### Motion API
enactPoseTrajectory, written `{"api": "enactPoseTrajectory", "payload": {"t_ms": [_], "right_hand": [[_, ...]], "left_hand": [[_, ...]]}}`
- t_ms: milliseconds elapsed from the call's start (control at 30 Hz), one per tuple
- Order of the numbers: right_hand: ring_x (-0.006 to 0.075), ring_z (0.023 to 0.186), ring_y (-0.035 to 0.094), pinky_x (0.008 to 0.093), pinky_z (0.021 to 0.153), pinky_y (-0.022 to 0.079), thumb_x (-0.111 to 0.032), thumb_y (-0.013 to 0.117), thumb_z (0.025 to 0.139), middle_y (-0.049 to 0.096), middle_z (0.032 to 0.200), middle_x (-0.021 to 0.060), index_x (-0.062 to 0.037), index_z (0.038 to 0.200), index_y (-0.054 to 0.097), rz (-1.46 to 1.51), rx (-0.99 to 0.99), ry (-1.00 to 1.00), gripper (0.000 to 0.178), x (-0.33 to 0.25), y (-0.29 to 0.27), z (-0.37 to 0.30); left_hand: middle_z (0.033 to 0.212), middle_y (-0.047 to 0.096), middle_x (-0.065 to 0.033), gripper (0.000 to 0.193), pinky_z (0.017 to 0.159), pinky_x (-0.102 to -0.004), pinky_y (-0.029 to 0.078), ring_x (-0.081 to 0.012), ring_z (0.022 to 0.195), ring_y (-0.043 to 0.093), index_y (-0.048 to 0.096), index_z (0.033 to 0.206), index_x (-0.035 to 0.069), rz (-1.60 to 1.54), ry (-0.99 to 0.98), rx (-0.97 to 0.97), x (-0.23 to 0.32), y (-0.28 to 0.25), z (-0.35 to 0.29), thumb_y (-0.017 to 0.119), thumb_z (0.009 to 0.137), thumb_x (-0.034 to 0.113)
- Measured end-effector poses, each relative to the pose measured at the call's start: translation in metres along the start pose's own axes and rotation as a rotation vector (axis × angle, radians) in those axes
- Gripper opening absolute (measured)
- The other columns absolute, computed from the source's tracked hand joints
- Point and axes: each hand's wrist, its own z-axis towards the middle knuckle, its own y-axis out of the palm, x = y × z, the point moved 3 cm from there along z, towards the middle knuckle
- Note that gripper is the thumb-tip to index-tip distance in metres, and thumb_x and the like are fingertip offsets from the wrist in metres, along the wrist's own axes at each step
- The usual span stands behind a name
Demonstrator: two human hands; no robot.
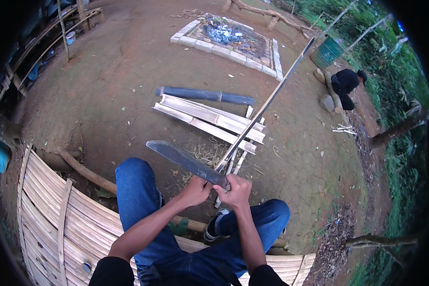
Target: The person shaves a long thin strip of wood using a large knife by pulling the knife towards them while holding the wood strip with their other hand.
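Note:
A machete [186, 162] lies slantwise over my knees, its broad dark blade pointing to the far left. My right hand [234, 191] is closed around its handle. Just left of it, my left hand [196, 191] is closed at the near end of a long bamboo strip [267, 102], partly hidden under the blade. The strip runs away from me to the far right, and the blade crosses it close to my hands. The exact grip of my left fingers is hidden.
Split bamboo halves [205, 117] and a dark bamboo length [205, 94] lie on the ground ahead, beside shavings [207, 152]. I sit on a bamboo-slat bench [47, 200]. Farther off are a stone-edged fire pit [224, 53], a green drum [328, 52] and a crouching person [344, 86].

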Motion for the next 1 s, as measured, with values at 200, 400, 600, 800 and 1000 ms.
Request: {"api": "enactPoseTrajectory", "payload": {"t_ms": [200,400,600,800,1000], "right_hand": [[0.0275,0.047,0.059,0.0373,0.045,0.045,-0.056,0.074,0.067,0.056,0.054,0.0079,-0.0075,0.063,0.059,-0.169,-0.017,-0.009,0.050,0.005,-0.019,0.018],[0.0289,0.047,0.060,0.0386,0.046,0.047,-0.056,0.073,0.070,0.058,0.053,0.0088,-0.0071,0.060,0.059,-0.260,0.020,0.032,0.052,0.008,-0.048,0.039],[0.0296,0.048,0.061,0.0391,0.044,0.048,-0.056,0.070,0.073,0.060,0.057,0.0107,-0.0063,0.065,0.060,-0.223,-0.010,0.004,0.052,-0.009,-0.032,0.033],[0.0319,0.049,0.062,0.0423,0.045,0.048,-0.060,0.068,0.073,0.061,0.057,0.0142,-0.0057,0.066,0.062,-0.285,-0.042,-0.033,0.055,0.012,-0.041,0.046],[0.0374,0.052,0.062,0.0450,0.051,0.049,-0.051,0.065,0.078,0.059,0.055,0.0181,-0.0053,0.066,0.062,-0.114,-0.039,0.187,0.047,0.022,-0.029,0.029]], "left_hand": [[0.065,0.058,-0.0277,0.031,0.060,-0.0462,0.047,-0.0443,0.063,0.061,0.059,0.108,-0.005,0.027,-0.260,-0.132,0.037,-0.017,0.003,0.048,0.095,0.022],[0.062,0.056,-0.0252,0.029,0.058,-0.0491,0.046,-0.0456,0.062,0.059,0.058,0.101,-0.003,0.222,-0.213,-0.094,0.042,-0.034,0.007,0.048,0.096,0.024],[0.068,0.059,-0.0282,0.029,0.064,-0.0542,0.047,-0.0481,0.069,0.060,0.054,0.096,-0.001,0.238,-0.236,0.002,0.052,-0.049,0.008,0.045,0.097,0.026],[0.065,0.057,-0.0282,0.030,0.061,-0.0514,0.046,-0.0471,0.066,0.060,0.055,0.093,-0.002,0.221,-0.240,-0.033,0.050,-0.051,0.009,0.046,0.097,0.026],[0.058,0.051,-0.0229,0.031,0.052,-0.0441,0.041,-0.0405,0.051,0.053,0.053,0.084,-0.003,0.069,-0.241,0.011,0.039,-0.038,-0.002,0.047,0.098,0.023]]}}
